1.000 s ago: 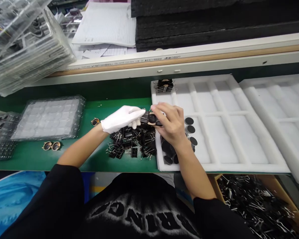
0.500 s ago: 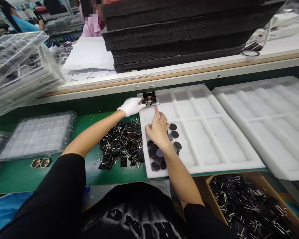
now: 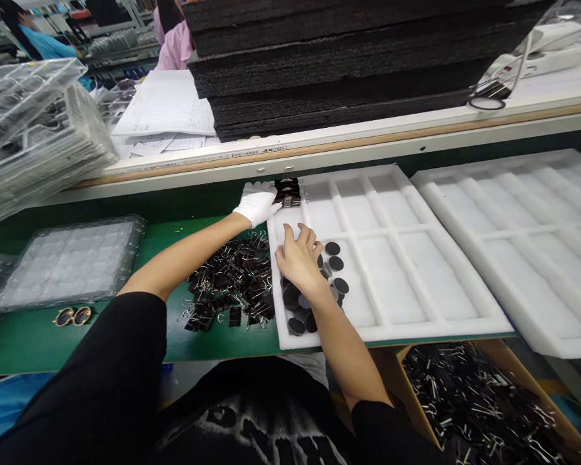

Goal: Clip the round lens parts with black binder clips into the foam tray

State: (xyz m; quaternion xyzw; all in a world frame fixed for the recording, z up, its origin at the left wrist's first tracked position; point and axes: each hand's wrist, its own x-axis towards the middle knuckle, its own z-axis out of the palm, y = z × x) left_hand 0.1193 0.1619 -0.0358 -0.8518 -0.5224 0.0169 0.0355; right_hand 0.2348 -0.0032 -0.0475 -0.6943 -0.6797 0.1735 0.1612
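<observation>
My left hand [image 3: 257, 203], in a white glove, is beside a row of black binder clips [image 3: 287, 192] at the far left corner of a white foam tray [image 3: 390, 274]. Its thumb is apart from the fingers and close to the nearest clip; I see nothing held. Small dark round discs [image 3: 340, 285] lie in the tray's near-left compartment. Over them hovers my bare right hand [image 3: 297, 258], its fingers curved but spread, nothing visible in them. The hand hides some discs. A loose heap of black binder clips [image 3: 232, 278] lies left of the tray on the green table [image 3: 140, 336].
Another foam tray [image 3: 527, 258] stands at right. A cardboard box of binder clips [image 3: 479, 400] sits below the table edge. Behind are a shelf rail [image 3: 319, 155] and stacked black sheets [image 3: 348, 71]. Clear plastic trays [image 3: 72, 258] and round-lensed glasses [image 3: 72, 316] lie at left.
My right hand has drawn back from the clips toward the discs, its fingers spreading. My left hand's fingers have come away from the clips and opened.
</observation>
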